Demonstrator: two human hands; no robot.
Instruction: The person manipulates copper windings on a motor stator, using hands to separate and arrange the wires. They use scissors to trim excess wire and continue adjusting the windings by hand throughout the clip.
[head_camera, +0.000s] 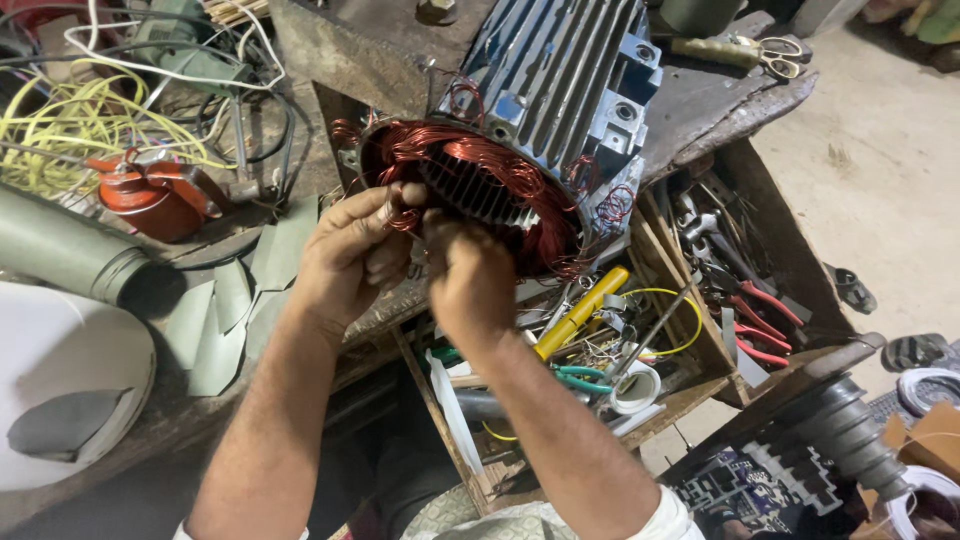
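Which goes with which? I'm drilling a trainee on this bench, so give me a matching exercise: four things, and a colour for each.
Things:
1. motor housing
2. windings
3. screwdriver handle
4. oil can

Colours:
a. yellow
b. orange-red
c. blue
d. copper

Pairs: 1-c, 2-d, 3-a, 4-b. Both the left hand and the right hand are at the windings.

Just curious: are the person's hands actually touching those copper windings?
Touching: the head view shows left hand and right hand fingers pressed into the copper windings.
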